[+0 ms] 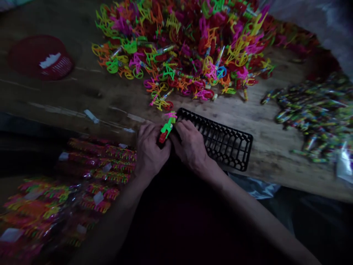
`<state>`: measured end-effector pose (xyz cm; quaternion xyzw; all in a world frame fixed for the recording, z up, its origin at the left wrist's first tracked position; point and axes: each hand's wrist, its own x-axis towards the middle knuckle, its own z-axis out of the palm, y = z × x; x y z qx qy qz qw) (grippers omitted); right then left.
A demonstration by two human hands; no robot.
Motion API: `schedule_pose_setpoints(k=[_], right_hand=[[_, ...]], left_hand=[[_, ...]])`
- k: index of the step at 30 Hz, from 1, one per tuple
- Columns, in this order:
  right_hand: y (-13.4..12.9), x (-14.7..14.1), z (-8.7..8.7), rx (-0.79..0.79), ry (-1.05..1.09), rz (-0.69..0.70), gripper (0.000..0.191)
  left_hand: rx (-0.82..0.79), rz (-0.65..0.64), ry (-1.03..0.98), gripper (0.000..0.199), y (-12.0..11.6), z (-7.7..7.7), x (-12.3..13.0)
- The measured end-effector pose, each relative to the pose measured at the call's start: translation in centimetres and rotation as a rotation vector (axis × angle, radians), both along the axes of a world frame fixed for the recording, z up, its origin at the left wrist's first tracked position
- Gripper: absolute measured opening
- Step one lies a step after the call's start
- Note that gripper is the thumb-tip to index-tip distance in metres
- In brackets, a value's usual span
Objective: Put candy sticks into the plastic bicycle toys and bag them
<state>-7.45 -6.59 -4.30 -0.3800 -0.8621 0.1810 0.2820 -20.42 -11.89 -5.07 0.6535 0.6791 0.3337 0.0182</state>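
Between my two hands, close to the table's front edge, is a small plastic toy in green, red and pink. My left hand is closed around its lower red end, with the thumb pressed along it. Fingers of my right hand are bent in at the toy's other side and look closed on it; their tips are partly hidden. A black plastic rack with rows of slots lies just right of my right hand, partly behind it. Straight ahead is a large heap of bright plastic toy bicycles.
At the right lies a pile of small wrapped tubes. A red basket holding white slips stands at the far left of the wooden table. Below the edge at lower left are bagged, brightly coloured toys.
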Motion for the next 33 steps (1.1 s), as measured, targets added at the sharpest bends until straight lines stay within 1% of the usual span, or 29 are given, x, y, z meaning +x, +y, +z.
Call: schedule_pose_setpoints(k=[2,4,6,7,8,10,13,15,17,20,24,26,29,33], right_hand=[[-0.4,1.9,1.2,0.038,0.020,-0.034,0.019],[-1.3,5.1,2.5,0.089,0.022,-0.100,0.025],[-2.4,8.5,3.2,0.101,-0.027,-0.208,0.025],[-3.0,10.1,3.1,0.118,-0.059,-0.290,0.027],[-3.5,11.3,2.9,0.131,-0.093,-0.334,0.029],[-4.4,12.8,1.7,0.124,-0.149,-0.310,0.031],[-4.9,12.9,-0.2,0.103,-0.158,-0.247,0.025],[-4.8,12.6,-0.8,0.088,-0.121,-0.252,0.023],[-4.6,12.5,-0.8,0.072,-0.092,-0.256,0.021],[-4.2,12.8,-0.3,0.089,-0.090,-0.247,0.019],[-3.8,12.6,0.5,0.057,-0.129,-0.214,0.017],[-3.6,12.4,0.6,0.040,-0.118,-0.253,0.014],[-3.5,12.2,0.2,0.041,-0.048,-0.334,0.012],[-3.5,12.4,-0.5,0.031,-0.011,-0.340,0.015]], left_hand=[[0.000,0.054,0.036,0.019,0.0,-0.2,0.7],[0.001,0.089,0.051,0.020,0.1,-0.3,1.2],[0.017,0.117,0.063,0.020,0.1,-0.5,1.4],[0.023,0.124,0.070,0.019,0.1,-0.6,1.5],[0.028,0.123,0.076,0.017,0.1,-0.6,1.5],[0.039,0.114,0.079,0.015,0.1,-0.6,1.5],[0.035,0.111,0.059,0.015,0.3,-0.1,1.4],[0.005,0.107,0.051,0.016,0.6,0.5,1.4],[-0.034,0.083,0.029,0.020,0.9,1.2,1.3],[-0.079,0.017,-0.044,0.022,1.5,1.8,1.2],[-0.085,-0.023,-0.095,0.020,1.8,1.5,0.8],[-0.085,-0.048,-0.100,0.021,1.8,1.1,0.5],[-0.076,-0.075,-0.074,0.022,1.8,0.7,0.2],[-0.039,-0.060,-0.028,0.019,1.7,0.4,0.2]])
